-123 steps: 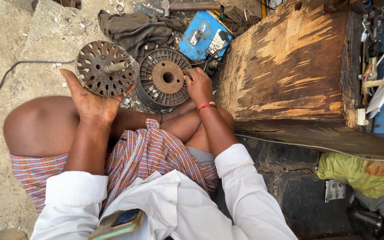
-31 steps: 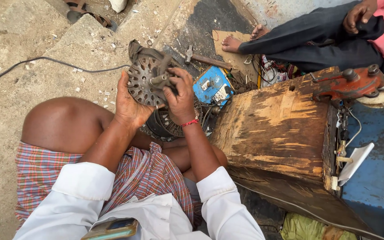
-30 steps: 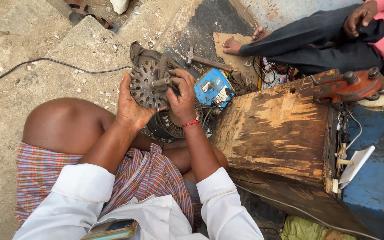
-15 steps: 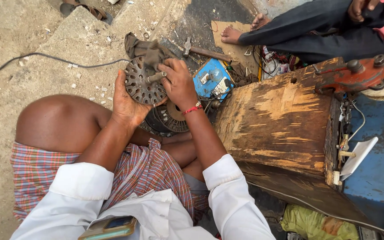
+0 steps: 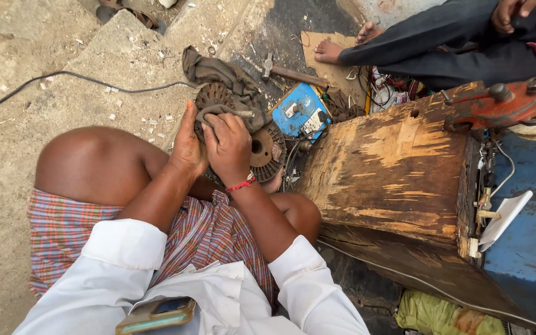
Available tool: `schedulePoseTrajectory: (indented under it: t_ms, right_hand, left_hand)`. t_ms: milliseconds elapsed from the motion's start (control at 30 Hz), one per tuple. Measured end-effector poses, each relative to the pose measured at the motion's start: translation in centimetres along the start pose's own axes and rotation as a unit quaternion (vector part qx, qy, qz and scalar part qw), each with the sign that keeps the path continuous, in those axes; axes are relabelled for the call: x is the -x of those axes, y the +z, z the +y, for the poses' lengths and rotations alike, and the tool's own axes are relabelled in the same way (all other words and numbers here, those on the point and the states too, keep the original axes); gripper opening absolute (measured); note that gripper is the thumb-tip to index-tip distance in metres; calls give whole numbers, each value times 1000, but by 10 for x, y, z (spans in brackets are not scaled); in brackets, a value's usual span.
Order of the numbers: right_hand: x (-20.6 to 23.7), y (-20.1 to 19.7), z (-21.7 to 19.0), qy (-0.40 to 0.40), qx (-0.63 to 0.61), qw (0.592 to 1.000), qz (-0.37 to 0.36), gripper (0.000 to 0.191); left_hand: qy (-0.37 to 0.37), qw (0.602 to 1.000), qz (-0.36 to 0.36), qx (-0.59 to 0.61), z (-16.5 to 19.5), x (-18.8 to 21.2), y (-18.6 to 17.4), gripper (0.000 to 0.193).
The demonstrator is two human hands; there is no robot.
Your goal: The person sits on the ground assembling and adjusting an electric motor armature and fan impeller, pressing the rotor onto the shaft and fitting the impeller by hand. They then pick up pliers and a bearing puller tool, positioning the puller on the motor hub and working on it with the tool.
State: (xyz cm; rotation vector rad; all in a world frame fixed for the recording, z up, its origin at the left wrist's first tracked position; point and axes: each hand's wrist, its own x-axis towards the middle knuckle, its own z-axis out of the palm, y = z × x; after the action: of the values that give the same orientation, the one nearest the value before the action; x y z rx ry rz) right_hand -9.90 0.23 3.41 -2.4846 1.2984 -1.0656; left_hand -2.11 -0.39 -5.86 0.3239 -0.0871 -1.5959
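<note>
left hand: the left hand (image 5: 188,146) was pressed flat, fingers up, against the left side of the round motor part (image 5: 214,98), propping it.
right hand: the right hand (image 5: 229,144) was closed over the front of the round motor part with a dark rag (image 5: 221,74) bunched under the fingers, red thread on the wrist.
round motor part: rusty slotted disc with a short shaft (image 5: 244,114) sticking out to the right; held up off the ground, above the knees, just in front of the second disc.
second disc: the second disc (image 5: 267,151), a like part with a centre hole, lay on the ground just behind the right hand, touched by neither hand.
progress: judged mid-way through wiping; rag was on the held part, its visible rim looked grimy, so cleaning looked unfinished. second disc looked untouched.
left to do: likely the rest of the held part, then the second disc; cannot tell how clean the hidden face was.
nearby: blue meter box (image 5: 303,111) and hammer (image 5: 286,73) on the ground beyond the discs, black cable (image 5: 75,75) across the concrete, worn wooden block (image 5: 398,167) to the right with a red vise (image 5: 497,104) on its far edge.
other person: another person's bare foot (image 5: 330,51) and dark trouser leg at top right, well apart from the work.
</note>
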Motion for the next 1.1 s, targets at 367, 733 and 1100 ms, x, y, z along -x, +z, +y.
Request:
schedulePoseTrajectory:
  t_ms: [367, 733, 1100]
  right_hand:
    - [7, -21, 2, -56, -36, 992, -105, 27]
    - [54, -48, 114, 192, -290, 937, -34, 19]
    - [-26, -60, 85, -29, -199, 971, -128, 26]
  left_hand:
    - [-34, 999, -5, 28, 4, 2, -3, 79]
    - [-82, 994, -20, -67, 7, 6, 12, 49]
    - [98, 838, -58, -534, -3, 5, 13, 57]
